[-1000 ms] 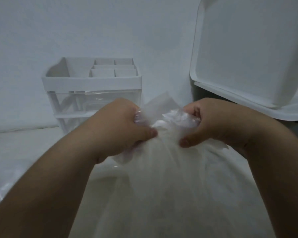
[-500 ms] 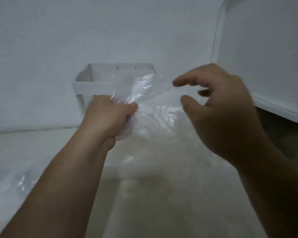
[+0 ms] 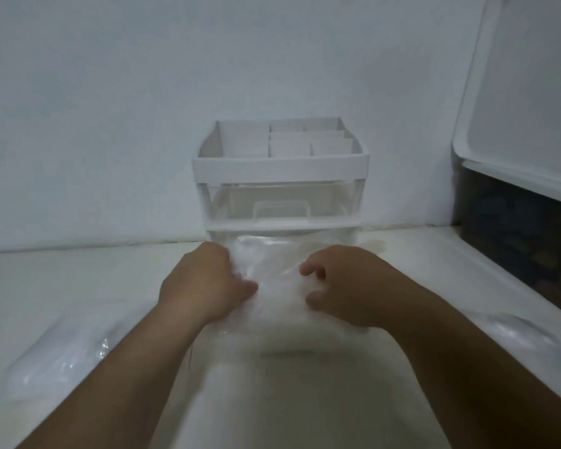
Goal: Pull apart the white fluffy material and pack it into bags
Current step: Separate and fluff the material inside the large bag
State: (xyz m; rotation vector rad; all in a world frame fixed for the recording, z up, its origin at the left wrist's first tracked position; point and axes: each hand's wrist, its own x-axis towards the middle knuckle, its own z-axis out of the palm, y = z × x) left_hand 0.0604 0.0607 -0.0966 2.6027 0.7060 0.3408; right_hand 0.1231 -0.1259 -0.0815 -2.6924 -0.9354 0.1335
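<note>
- Our left hand (image 3: 208, 286) has its fingers curled into one side of a clear plastic bag (image 3: 272, 264), with the thumb clamped over the film. This grip should stay firm as the anchor.
- Between the two sets of fingers sits the white fluffy material (image 3: 282, 306), already inside the bag, which rests on the white tabletop (image 3: 78, 273). We judge the step to be gathering the mouth shut. We should first press the fluff down, away from the fingers, so no strands catch in the closure.
- Our right hand (image 3: 347, 286) pinches the bag's other side between forefinger and thumb; its remaining fingers are curled under and hidden. It should draw evenly toward the left fingers, because thin film is likely to slip or tear under a tug.
- Well left of the left fingers, nearer us, a crumpled second plastic bag (image 3: 62, 354) lies stuffed with white fluff.
- Just beyond the fingertips stands a white plastic desk organiser (image 3: 279, 170) with see-through drawers. We cannot tell what the drawers hold.
- Right of the right fingers lies a pale glossy heap (image 3: 515, 332), perhaps another filled bag, though it is too blurred to be sure.
- Farthest right is a dark-sided storage bin (image 3: 512, 241) under a raised white lid (image 3: 515, 92). Its contents are too dim to make out.
</note>
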